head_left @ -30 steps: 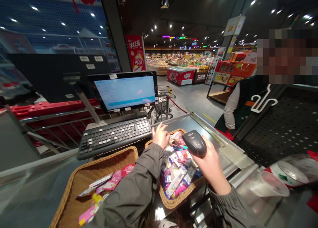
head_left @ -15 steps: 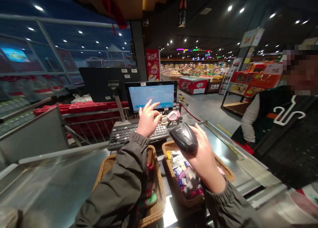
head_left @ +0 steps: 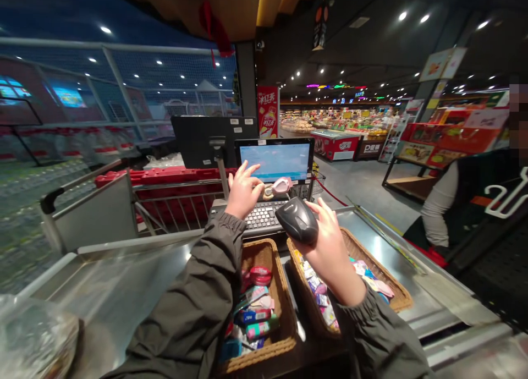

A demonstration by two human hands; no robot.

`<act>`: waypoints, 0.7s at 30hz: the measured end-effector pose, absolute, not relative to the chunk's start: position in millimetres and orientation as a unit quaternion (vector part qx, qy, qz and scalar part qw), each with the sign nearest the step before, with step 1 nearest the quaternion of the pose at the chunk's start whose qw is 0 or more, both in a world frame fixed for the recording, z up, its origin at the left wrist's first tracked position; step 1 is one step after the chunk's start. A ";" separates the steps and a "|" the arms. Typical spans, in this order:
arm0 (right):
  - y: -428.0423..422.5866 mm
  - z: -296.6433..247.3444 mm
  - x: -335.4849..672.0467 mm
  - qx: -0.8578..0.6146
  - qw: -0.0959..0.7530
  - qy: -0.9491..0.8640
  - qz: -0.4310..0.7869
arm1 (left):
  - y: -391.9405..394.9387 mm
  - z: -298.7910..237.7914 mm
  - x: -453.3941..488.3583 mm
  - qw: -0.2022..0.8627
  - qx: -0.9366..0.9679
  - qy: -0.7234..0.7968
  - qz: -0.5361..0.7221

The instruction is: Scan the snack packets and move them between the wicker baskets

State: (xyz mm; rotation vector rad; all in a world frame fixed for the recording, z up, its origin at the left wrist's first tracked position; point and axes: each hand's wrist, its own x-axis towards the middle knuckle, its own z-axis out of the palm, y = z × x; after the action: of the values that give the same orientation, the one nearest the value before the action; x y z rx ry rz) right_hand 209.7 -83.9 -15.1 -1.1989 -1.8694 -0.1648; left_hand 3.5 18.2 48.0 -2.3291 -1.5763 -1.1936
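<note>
My left hand (head_left: 243,191) hovers over the keyboard (head_left: 262,216), fingers spread toward the lit screen (head_left: 274,158), holding nothing; whether a fingertip touches the screen I cannot tell. In my right hand (head_left: 328,239) is a black barcode scanner (head_left: 297,220), its head tilted up to the left. Below the left forearm, a wicker basket (head_left: 287,313) holds small packaged goods. A second wicker basket (head_left: 398,283) with colourful small packets lies under my right hand and wrist, which hide part of it. A pink and white goggle-like item (head_left: 281,185) rests below the screen.
Metal counters (head_left: 124,291) stretch to both sides. A black monitor (head_left: 212,142) seen from behind stands left of the screen. Clear plastic (head_left: 33,335) lies at the near left. A person's sleeve (head_left: 441,206) and a white hanger (head_left: 505,197) are at the right.
The view has turned left, so the scene sits further right. My left hand has shifted slightly away from the screen's middle. The right hand still grips the scanner.
</note>
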 end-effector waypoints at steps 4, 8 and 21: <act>-82.6 -16.4 201.2 -0.488 0.436 -0.753 -0.069 | 18.8 45.8 -3.6 0.046 -0.760 -0.512 -0.397; -82.5 -17.4 195.4 -0.478 0.442 -0.756 -0.072 | 19.6 44.3 -7.3 0.044 -0.763 -0.507 -0.399; -82.3 -22.7 189.3 -0.469 0.438 -0.765 -0.059 | 20.0 43.6 -15.9 0.022 -0.752 -0.515 -0.411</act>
State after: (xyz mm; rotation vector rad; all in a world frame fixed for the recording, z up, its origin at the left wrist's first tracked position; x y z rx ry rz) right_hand 189.3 -82.3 -22.7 -1.1646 -1.9011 -0.1471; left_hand -15.9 20.0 43.6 -2.3300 -1.5961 -1.2725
